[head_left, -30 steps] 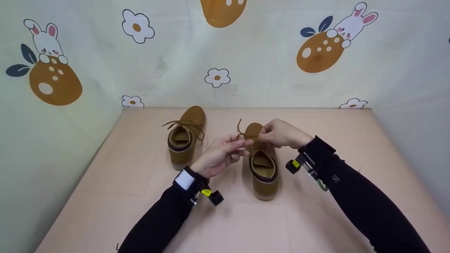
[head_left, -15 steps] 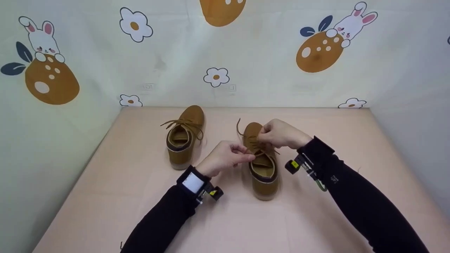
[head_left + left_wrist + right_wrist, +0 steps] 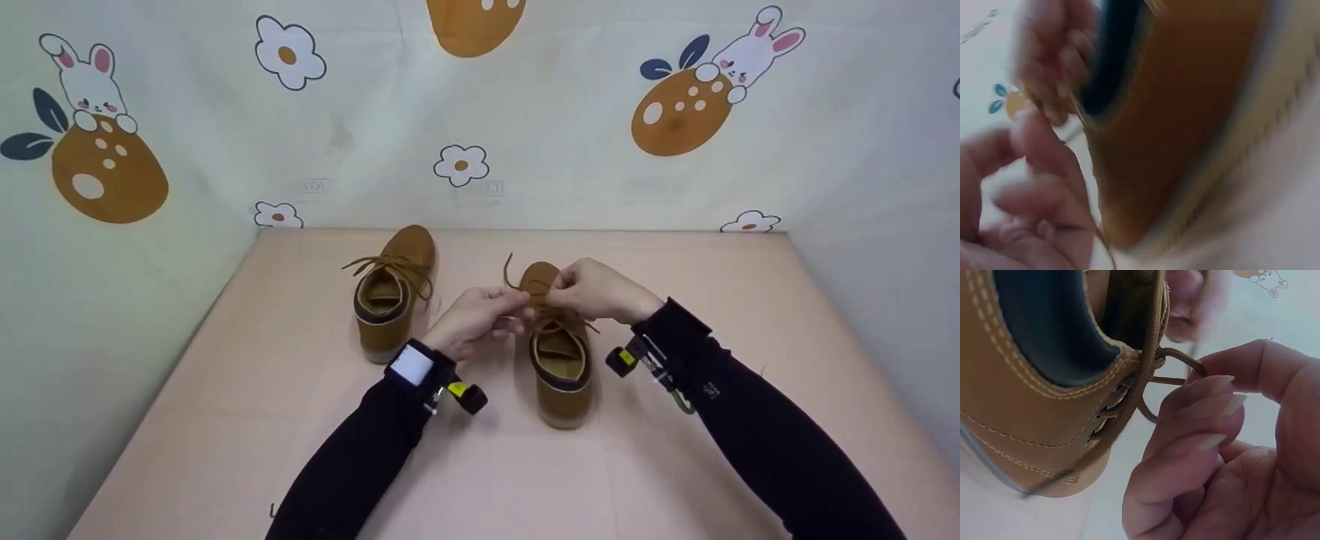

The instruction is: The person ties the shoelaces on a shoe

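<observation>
A brown lace-up shoe (image 3: 564,405) stands at the middle right of the table, toe pointing away. My right hand (image 3: 604,291) pinches a loop of its brown shoelace (image 3: 1182,360) between thumb and fingertips, over the laced front. Close beside it, my left hand (image 3: 480,319) has thumb and index finger together at the lace, on the shoe's left side. The left wrist view is blurred, and the lace between those left fingertips is mostly hidden. One loose lace end (image 3: 1086,464) hangs down across the eyelets in the right wrist view.
The matching brown shoe (image 3: 386,334) stands to the left and slightly farther back, its laces lying loosely over it. Both stand on a pale pink tabletop (image 3: 300,420). A patterned cloth wall (image 3: 375,112) encloses the back and sides.
My left hand moved from the far part of the shoe to its opening, then back up and right, beside the right fingertips. The right hand keeps its pinch, hardly moving. Both shoes stay put.
</observation>
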Available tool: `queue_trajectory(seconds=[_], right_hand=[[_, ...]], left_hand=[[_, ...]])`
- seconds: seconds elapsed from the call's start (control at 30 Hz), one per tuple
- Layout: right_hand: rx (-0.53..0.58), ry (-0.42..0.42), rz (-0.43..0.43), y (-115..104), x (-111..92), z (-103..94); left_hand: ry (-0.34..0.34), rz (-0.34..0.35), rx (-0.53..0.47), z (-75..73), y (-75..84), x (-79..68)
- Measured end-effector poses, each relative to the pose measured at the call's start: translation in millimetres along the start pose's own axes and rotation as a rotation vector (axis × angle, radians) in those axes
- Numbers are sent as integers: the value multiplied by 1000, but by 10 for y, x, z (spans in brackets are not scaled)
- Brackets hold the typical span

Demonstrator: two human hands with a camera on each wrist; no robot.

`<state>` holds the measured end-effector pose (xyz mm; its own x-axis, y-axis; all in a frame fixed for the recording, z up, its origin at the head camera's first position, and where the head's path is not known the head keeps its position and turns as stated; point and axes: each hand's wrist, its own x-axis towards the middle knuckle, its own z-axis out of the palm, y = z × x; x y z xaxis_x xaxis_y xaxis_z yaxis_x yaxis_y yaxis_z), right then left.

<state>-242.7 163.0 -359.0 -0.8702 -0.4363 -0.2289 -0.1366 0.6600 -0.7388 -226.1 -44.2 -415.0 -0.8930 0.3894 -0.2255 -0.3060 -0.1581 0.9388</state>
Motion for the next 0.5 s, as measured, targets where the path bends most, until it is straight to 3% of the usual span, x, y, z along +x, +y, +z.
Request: queue_trajectory(seconds=[0.1, 0.17, 0.23, 0.33, 0.4, 0.5], right_hand=[[-14, 12, -5, 8, 7, -4], [-16, 24, 1, 11, 4, -6], [-3, 28, 8, 10, 1, -3], [13, 21, 4, 8, -4, 6], [21, 17, -5, 11, -7, 11], [28, 20, -13, 29, -19, 12]], left_hand=[[19, 49, -153, 47, 10, -61], [41, 90, -75, 75, 8, -91], [63, 111, 92, 84, -5, -100], [67, 85, 298, 74, -17, -88], [64, 57, 340, 62, -18, -56], [69, 39, 293, 58, -10, 5]])
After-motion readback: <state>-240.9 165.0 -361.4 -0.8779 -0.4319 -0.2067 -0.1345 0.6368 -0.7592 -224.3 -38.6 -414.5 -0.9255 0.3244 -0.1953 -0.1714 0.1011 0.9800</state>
